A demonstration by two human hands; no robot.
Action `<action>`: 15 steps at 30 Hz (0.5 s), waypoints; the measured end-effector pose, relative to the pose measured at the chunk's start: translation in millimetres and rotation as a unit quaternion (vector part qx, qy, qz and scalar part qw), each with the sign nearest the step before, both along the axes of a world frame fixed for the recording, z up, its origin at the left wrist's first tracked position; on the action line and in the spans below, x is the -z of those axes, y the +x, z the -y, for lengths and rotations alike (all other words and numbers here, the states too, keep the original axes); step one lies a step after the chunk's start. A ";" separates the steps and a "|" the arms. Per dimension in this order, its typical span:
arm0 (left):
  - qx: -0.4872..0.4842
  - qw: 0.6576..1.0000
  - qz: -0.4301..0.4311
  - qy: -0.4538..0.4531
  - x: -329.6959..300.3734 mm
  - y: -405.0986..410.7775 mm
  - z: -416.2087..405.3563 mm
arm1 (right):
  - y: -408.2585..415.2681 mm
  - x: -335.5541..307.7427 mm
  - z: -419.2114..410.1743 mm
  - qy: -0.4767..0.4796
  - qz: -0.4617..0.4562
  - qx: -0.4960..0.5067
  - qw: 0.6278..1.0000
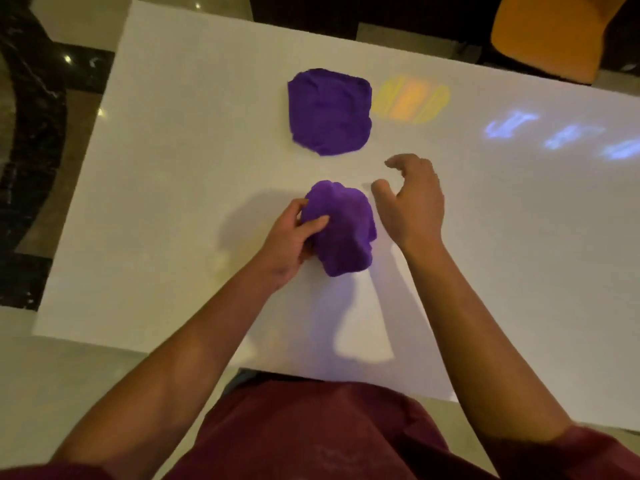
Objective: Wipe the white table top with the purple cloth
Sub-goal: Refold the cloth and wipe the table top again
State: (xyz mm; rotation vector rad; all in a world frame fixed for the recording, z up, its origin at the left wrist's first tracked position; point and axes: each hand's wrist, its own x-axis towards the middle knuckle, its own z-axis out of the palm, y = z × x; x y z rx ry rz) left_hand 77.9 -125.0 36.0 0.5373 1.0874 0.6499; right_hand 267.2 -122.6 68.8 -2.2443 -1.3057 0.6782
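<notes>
Left hand (289,237) grips a bunched purple cloth (341,228), fingers curled into its left side and thumb pressed on top, while the wad sits on the white worktop (166,188) near the front middle. Right hand (410,199) hovers just beside the cloth on its right, fingers loosely curved and holding nothing; whether it touches the surface I cannot tell. Farther back, well apart from the bunched one, a second purple cloth (329,110) lies flat on the worktop. Beside it are a yellow-orange patch of light (410,102) and, farther right, some bluish glints (554,136), which look like reflections rather than spills. An orange chair (550,32) stands beyond the far right corner, and the person wears a maroon top (311,438). No wiping stroke looks to be under way; the cloth seems to be getting gathered into a pad first. The main risk from here, I would say, is the grip: held only along one side, the wad could unroll or drag loose under a sideways push, leaving the hand sliding over bare worktop. A long stroke toward the back could also snag the flat cloth and shove it along or off the far edge. Those light patches might be mistaken for dirt and draw needless scrubbing.
</notes>
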 end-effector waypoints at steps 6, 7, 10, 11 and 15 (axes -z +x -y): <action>0.029 0.991 0.066 0.112 -21.2 84.9 31.2 | 56.4 -10.7 35.0 0.049 -0.200 0.043 0.978; 0.006 0.991 0.069 0.110 -18.1 93.3 33.0 | 65.5 -11.1 41.8 0.074 -0.179 0.044 0.980; -0.045 0.982 -0.133 0.125 9.8 105.8 35.6 | 73.0 0.8 41.8 0.132 -0.029 -0.024 0.991; -0.027 0.966 -0.223 0.124 21.7 107.2 38.4 | 73.6 11.1 36.5 0.082 0.037 -0.077 0.993; 0.118 0.869 -0.457 0.147 48.4 82.7 69.1 | 69.6 57.1 28.3 -0.123 0.112 -0.217 0.962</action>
